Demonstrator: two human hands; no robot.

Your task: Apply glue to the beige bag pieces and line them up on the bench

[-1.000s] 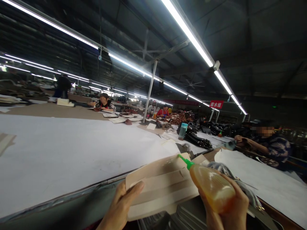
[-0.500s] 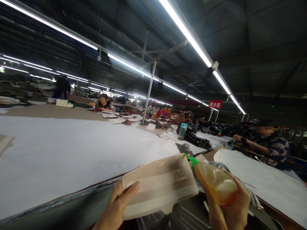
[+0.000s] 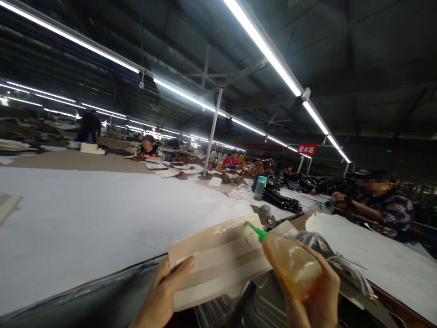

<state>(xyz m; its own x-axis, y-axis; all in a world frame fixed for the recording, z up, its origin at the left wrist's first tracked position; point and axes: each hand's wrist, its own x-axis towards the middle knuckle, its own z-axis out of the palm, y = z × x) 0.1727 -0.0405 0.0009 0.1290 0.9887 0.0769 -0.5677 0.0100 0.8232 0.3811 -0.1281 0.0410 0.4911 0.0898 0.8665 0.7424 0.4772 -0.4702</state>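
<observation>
My left hand [image 3: 160,294] grips the near left edge of a beige flat panel [image 3: 213,259] with lighter strips across it, thumb on top, holding it over the table's front edge. My right hand [image 3: 316,300] is wrapped round a squeeze bottle [image 3: 290,264] of amber glue. The bottle's green nozzle [image 3: 254,229] rests on the panel's upper right part. A grey cloth bundle [image 3: 316,241] sits just behind the bottle.
A long table covered in white paper [image 3: 102,218] stretches ahead. A teal cup [image 3: 260,187] and dark bags stand farther back. A seated person [image 3: 382,205] works at the right; other people sit at far tables. A metal post [image 3: 212,132] rises mid-table.
The bottle's nozzle slid left, off the panel's right corner onto its upper surface. The panel shifted slightly left in my left hand.
</observation>
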